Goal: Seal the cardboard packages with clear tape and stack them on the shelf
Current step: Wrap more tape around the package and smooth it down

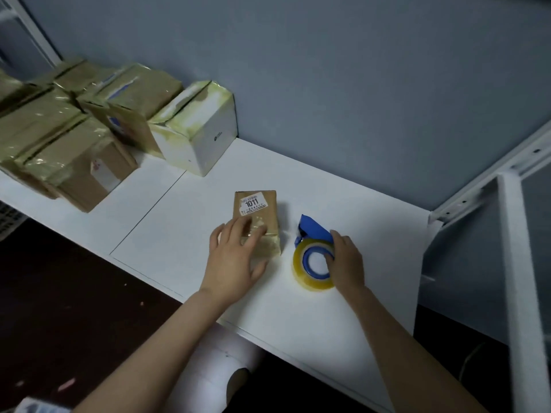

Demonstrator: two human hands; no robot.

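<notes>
Two hands: left hand (235, 257) flat on package (257, 210), right hand (347, 260) seemingly gripping tape dispenser (299, 271) beside it.

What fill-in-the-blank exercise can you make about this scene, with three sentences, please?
1. The left hand rests on the small package, whose label shows the number ____.
2. The right hand grips the tape dispenser, whose frame is ____ in colour.
3. On the shelf, the tape dispenser lies to the ____ of the small package.

Missing words: 1011; blue; right.
</notes>
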